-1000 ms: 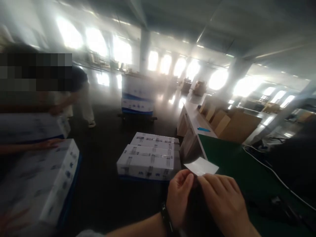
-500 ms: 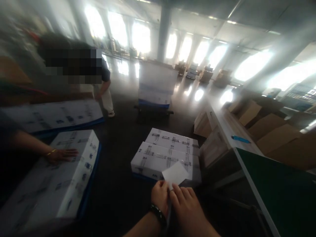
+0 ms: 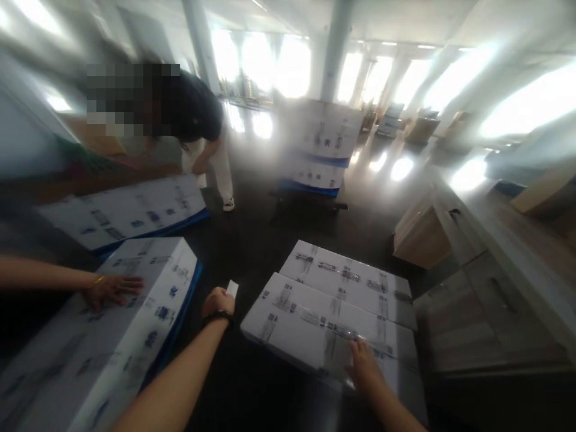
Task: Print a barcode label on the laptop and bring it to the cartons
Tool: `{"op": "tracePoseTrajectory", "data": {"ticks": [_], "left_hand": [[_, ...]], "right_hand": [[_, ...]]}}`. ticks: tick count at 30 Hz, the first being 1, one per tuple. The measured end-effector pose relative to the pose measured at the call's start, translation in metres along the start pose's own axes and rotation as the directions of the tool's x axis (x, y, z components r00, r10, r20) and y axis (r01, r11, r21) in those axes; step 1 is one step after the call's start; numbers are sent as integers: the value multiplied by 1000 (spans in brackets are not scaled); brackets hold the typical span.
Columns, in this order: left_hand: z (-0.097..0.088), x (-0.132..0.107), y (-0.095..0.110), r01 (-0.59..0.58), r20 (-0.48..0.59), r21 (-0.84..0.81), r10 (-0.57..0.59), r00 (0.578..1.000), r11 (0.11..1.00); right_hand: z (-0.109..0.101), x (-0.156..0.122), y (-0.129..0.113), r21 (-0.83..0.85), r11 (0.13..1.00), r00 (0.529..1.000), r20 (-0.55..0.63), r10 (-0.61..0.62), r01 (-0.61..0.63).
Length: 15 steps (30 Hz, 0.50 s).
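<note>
My left hand, with a dark bracelet at the wrist, is closed on a small white slip of paper. It is over the dark floor, between two groups of white cartons. My right hand is over the near edge of a taped white carton with dark print. Its fingers look stretched out and slightly bent; whether they touch the carton is hard to see. A second taped carton lies against the far side of the first.
At left, a co-worker's hand rests on another white carton. Another person bends over a carton behind it. Stacked cartons stand ahead on a low base. A wooden cabinet borders the right side.
My hands, together on a white sheet before, have parted. The left has gone left with a small slip, the right over the carton. My view has shifted, and the large sheet no longer shows.
</note>
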<state>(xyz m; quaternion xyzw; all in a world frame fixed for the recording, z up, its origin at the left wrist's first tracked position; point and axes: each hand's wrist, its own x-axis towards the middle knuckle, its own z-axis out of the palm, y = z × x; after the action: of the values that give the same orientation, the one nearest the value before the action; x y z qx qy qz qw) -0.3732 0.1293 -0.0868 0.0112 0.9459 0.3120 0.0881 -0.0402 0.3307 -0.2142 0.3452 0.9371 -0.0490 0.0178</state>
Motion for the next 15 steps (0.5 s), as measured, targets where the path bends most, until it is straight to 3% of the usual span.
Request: {"op": "tracePoseTrajectory", "data": {"ticks": [3,7,10,15], "left_hand": [[40,45,-7,72,-32,140,-68,997,988],[95,90,-16,79,-51,277,-68,996,958],[133,116,-18,44,-32,349,-35,999,936],[181,139,-20,-9,76,375,-21,997,927]], "right_hand": [[54,30,13,3,997,997,5,76,-76],[106,27,21,6,995,995,-11,102,-102],[119,20,25,4,996,991,-104,87,-87],[115,21,25,25,997,987,-142,80,-77]]}}
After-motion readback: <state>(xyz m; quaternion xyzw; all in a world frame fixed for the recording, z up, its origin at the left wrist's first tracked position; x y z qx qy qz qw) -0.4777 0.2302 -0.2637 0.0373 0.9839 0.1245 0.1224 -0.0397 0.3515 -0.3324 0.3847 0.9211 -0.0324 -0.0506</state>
